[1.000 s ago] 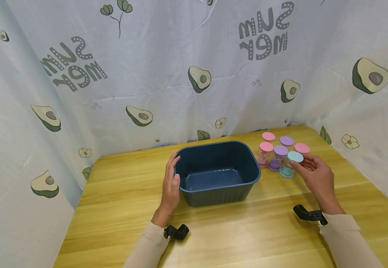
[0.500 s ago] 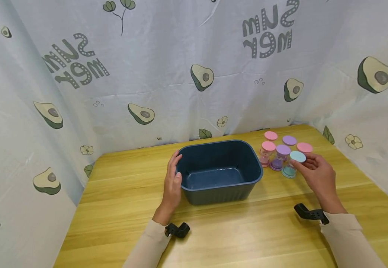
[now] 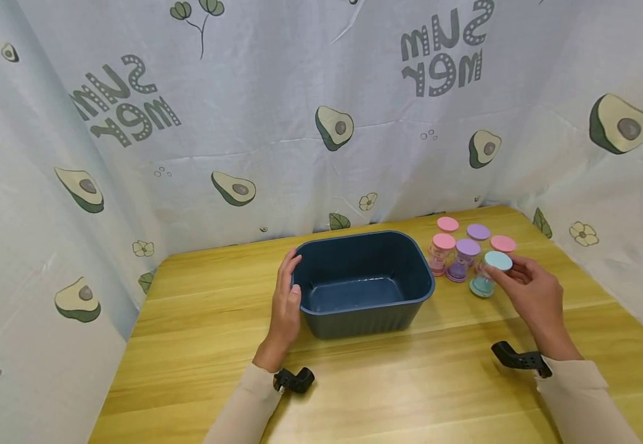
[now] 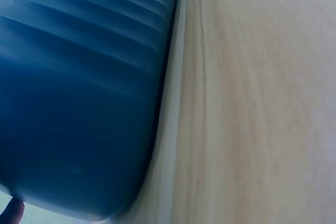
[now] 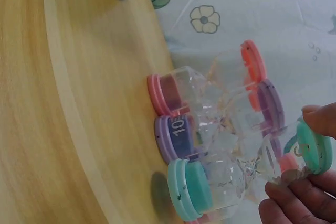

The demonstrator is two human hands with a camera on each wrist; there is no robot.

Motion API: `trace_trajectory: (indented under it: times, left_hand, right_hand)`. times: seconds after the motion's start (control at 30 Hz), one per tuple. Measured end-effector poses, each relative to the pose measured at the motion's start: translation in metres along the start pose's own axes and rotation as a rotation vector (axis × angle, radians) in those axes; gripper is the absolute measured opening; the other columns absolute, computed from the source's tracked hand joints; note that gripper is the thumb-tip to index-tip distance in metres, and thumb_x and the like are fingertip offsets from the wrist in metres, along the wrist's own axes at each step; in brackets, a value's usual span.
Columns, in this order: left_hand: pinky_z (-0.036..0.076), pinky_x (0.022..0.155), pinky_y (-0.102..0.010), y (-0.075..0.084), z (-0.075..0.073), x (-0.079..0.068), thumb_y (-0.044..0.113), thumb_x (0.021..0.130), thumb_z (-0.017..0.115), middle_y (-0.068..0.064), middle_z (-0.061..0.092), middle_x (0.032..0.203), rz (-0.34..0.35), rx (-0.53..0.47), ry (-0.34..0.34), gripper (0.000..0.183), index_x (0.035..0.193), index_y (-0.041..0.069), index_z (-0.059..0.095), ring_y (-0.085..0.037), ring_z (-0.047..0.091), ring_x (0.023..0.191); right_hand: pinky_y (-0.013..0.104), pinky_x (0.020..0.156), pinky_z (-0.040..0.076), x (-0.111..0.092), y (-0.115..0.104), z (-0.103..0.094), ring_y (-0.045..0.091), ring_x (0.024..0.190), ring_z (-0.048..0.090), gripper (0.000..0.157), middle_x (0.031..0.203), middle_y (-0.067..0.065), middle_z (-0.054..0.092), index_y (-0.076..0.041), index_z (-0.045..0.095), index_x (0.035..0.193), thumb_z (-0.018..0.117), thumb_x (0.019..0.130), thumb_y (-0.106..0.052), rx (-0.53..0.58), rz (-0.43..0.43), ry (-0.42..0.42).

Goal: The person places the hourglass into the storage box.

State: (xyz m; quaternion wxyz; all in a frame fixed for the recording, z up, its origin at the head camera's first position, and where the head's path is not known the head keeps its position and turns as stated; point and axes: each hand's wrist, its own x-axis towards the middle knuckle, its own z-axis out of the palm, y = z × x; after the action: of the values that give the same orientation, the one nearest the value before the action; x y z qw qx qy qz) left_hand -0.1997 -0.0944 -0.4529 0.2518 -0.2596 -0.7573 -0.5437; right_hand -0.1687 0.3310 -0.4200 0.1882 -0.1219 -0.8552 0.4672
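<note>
In the head view my right hand (image 3: 537,302) pinches a teal-capped hourglass (image 3: 497,261) between thumb and fingers, near its top. The right wrist view shows the hourglass's teal base (image 5: 181,190) with a shadow beside it, seemingly just off the table. Close by stand a purple hourglass (image 3: 463,262) and a pink hourglass (image 3: 440,254), both upright with clear waisted glass. My left hand (image 3: 284,308) rests against the left end of a dark blue bin (image 3: 362,322), fingers fairly straight. In the left wrist view only a fingertip (image 4: 11,212) shows at the bin.
Behind the front hourglasses are more caps: pink (image 3: 447,224), purple (image 3: 478,232) and another pink cap (image 3: 503,243). The wooden table (image 3: 204,320) meets an avocado-print curtain (image 3: 282,179) at the back and sides. The bin's inside floor is bare.
My right hand has shifted slightly right and toward me with the teal hourglass, widening its gap from the purple one. My left hand stays at the bin.
</note>
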Motion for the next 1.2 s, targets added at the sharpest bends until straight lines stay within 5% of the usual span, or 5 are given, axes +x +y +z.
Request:
trace_trajectory:
  times: [0.87, 1.2]
  left_hand:
    - [0.019, 0.111, -0.060, -0.003, 0.001, 0.002, 0.020, 0.095, 0.028, -0.014, 0.023, 0.157, 0.006, -0.003, -0.003, 0.054, 0.147, 0.004, 0.032, -0.027, 0.021, 0.145]
    - [0.019, 0.111, -0.060, -0.003, 0.000, 0.002, 0.015, 0.094, 0.029, -0.013, 0.023, 0.157, 0.005, -0.007, -0.005, 0.055, 0.147, 0.006, 0.032, -0.027, 0.020, 0.145]
  right_hand:
    - [0.004, 0.075, 0.045, -0.008, -0.045, 0.000, -0.009, 0.094, 0.059, 0.051, 0.108, -0.020, 0.060, -0.004, 0.057, 0.129, 0.075, 0.084, -0.018, 0.121, -0.157, 0.029]
    - [0.013, 0.063, 0.052, -0.011, -0.061, 0.000, -0.008, 0.087, 0.063, 0.047, 0.100, -0.022, 0.063, -0.003, 0.056, 0.127, 0.073, 0.085, -0.016, 0.153, -0.184, -0.004]
